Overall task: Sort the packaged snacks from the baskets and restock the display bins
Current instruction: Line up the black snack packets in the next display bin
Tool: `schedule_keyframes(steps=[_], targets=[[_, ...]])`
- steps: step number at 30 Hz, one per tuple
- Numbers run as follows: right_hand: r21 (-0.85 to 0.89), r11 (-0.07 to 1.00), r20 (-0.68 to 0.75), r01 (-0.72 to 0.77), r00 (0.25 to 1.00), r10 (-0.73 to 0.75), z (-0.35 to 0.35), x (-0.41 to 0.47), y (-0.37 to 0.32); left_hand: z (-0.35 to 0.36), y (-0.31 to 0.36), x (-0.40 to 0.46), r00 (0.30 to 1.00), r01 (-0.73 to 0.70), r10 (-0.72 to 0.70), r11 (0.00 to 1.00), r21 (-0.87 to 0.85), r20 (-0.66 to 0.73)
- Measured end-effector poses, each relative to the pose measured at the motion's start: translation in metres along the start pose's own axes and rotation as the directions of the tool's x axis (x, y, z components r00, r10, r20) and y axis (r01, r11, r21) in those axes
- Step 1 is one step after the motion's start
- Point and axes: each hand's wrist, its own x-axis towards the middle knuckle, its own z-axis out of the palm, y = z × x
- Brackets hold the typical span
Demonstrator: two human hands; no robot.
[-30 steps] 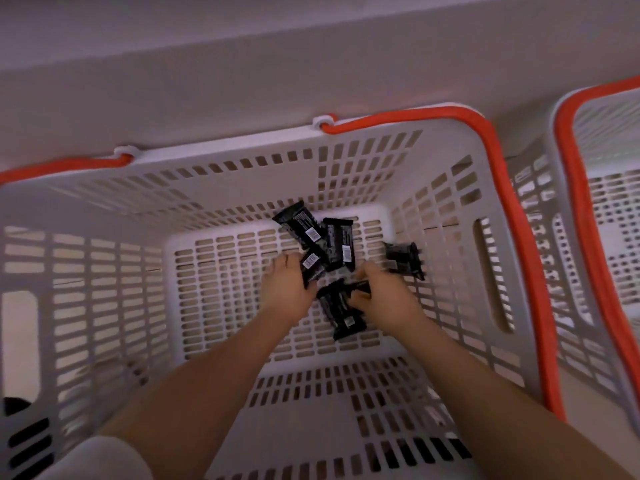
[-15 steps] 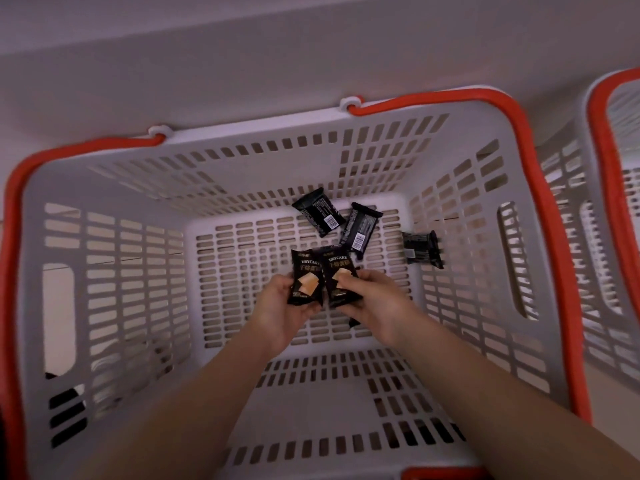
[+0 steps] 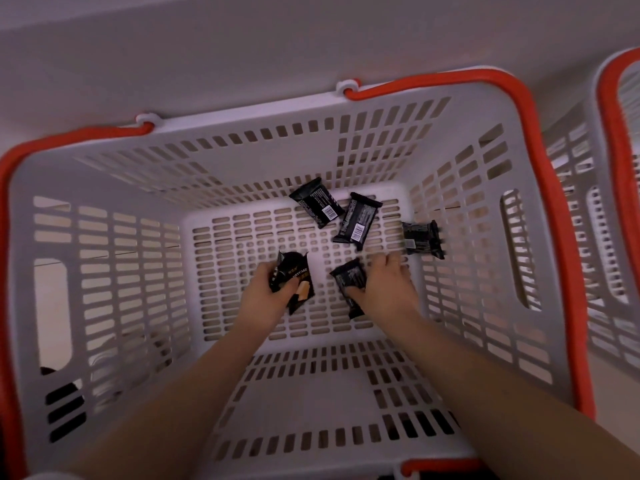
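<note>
Pale, plain wall (image 3: 311,36) fills the top of the view, and below it stands a large white slotted basket (image 3: 114,271) with a red handle (image 3: 540,188) folded along its rim. A second basket (image 3: 602,209) of the same kind sits just beside it at the right edge, only partly in view.

Both bare forearms reach down into the large basket to its perforated floor. The left hand (image 3: 268,289) has its fingers and thumb curled round a small bunch of black snack packets (image 3: 294,278); the front one shows gold lettering and a picture of a pale cake slice. How many packets are in that bunch is hard to tell, though at least two overlap. The right hand (image 3: 384,282) pinches another black packet (image 3: 349,282) with thumb against its lower part, the packet's printed back turned upward, while its other fingers stretch forward over the basket floor.

Three more black packets lie loose on the floor beyond the hands. One packet (image 3: 317,206) rests near the far wall with its barcode side up, tilted. A second loose packet (image 3: 358,221) lies just beside it to the right, also barcode up, and the two look nearly touching at their corners. A third loose packet (image 3: 422,239) sits against the foot of the right wall, blurred, just past the right hand's outstretched fingertips.

Something dark (image 3: 64,410) shows through the slots of the left wall, low down, too unclear to identify.
</note>
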Motion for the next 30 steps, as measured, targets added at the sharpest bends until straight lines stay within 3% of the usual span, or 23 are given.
schedule_keyframes(steps=[3, 7, 9, 11, 12, 13, 15, 16, 18, 22, 26, 28, 30], targets=[[-0.115, 0.993, 0.038, 0.006, 0.999, -0.001, 0.007, -0.002, 0.001, -0.008, -0.005, 0.001, 0.996, -0.080, 0.084, 0.987, 0.136, -0.025], [-0.210, 0.974, -0.031, 0.085, 0.995, -0.093, 0.013, -0.001, -0.003, -0.011, -0.004, 0.001, 0.989, -0.138, 0.144, 0.978, 0.156, -0.025], [-0.038, 0.992, -0.002, 0.118, 0.993, -0.119, 0.009, 0.003, -0.001, -0.009, -0.002, 0.001, 0.988, -0.151, 0.155, 0.978, 0.145, -0.019], [0.385, 0.921, 0.084, 0.061, 0.991, -0.101, -0.001, 0.007, 0.001, -0.007, 0.000, 0.001, 0.986, -0.159, 0.165, 0.977, 0.144, -0.028], [0.644, 0.764, 0.163, -0.043, 0.983, -0.082, -0.008, 0.007, 0.001, -0.006, 0.002, 0.001, 0.987, -0.150, 0.155, 0.982, 0.114, -0.036], [0.837, 0.517, 0.265, -0.182, 0.960, -0.091, -0.016, 0.007, 0.003, -0.005, 0.005, 0.001, 0.990, -0.131, 0.133, 0.990, 0.051, -0.042], [0.916, 0.046, 0.398, -0.398, 0.891, -0.216, -0.026, 0.009, 0.009, -0.003, 0.008, 0.000, 0.996, -0.079, 0.076, 0.991, -0.108, -0.040], [0.886, -0.102, 0.411, -0.453, 0.867, -0.281, -0.029, 0.009, 0.012, -0.002, 0.010, -0.001, 0.997, -0.070, 0.065, 0.985, -0.157, -0.039], [0.844, -0.216, 0.403, -0.490, 0.846, -0.349, -0.033, 0.009, 0.016, -0.002, 0.014, -0.003, 0.997, -0.078, 0.074, 0.978, -0.192, -0.030], [0.874, -0.110, 0.396, -0.473, 0.825, -0.402, -0.035, 0.008, 0.011, -0.002, 0.020, -0.002, 0.993, -0.102, 0.112, 0.968, -0.231, 0.032], [0.931, 0.074, 0.360, -0.356, 0.876, -0.322, -0.033, 0.006, -0.001, -0.002, 0.025, 0.000, 0.978, -0.183, 0.200, 0.961, -0.208, 0.066], [0.937, 0.247, 0.321, -0.246, 0.886, -0.334, -0.035, 0.005, -0.003, -0.004, 0.028, 0.003, 0.976, -0.200, 0.213, 0.959, -0.203, 0.046], [0.841, 0.539, 0.300, -0.044, 0.867, -0.397, -0.042, 0.005, 0.001, -0.007, 0.031, 0.008, 0.986, -0.156, 0.164, 0.964, -0.214, 0.023]])
